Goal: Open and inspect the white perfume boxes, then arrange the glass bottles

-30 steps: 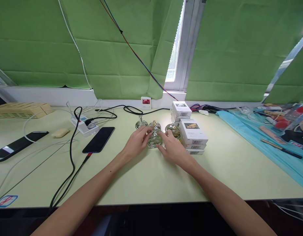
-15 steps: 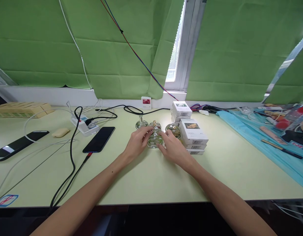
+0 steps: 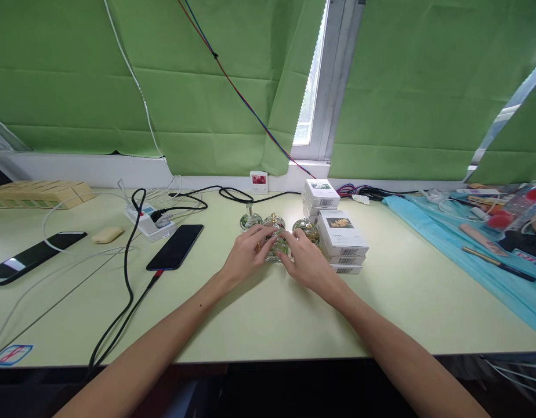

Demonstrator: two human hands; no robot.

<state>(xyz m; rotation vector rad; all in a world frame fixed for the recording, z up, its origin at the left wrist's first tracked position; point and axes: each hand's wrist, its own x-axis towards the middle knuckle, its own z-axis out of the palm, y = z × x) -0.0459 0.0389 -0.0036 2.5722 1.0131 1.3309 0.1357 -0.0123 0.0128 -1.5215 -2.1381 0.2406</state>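
A small clear glass jar (image 3: 274, 254) stands on the table between my two hands. My left hand (image 3: 249, 249) curves round its left side, with the fingertips and thumb closed at its upper part. From the right, my right hand (image 3: 306, 260) grips the same jar, fingers over the top and thumb low at its near side. The fingers hide much of the jar's top. Just behind stands another glass jar (image 3: 274, 220) with a gold-coloured knob. A glass jar (image 3: 250, 219) is at the back left, and a glass jar with dark contents (image 3: 308, 229) is beside my right fingers.
White boxes (image 3: 343, 235) are stacked right of the jars, with more boxes (image 3: 321, 194) behind. A phone (image 3: 176, 248) on a black cable and a power strip (image 3: 150, 223) lie left. Blue sheeting (image 3: 459, 249) with clutter covers the right side.
My left fingers and thumb have shifted slightly down and round the near jar's upper part, where the thumb is now more visible. My right hand has hardly moved.
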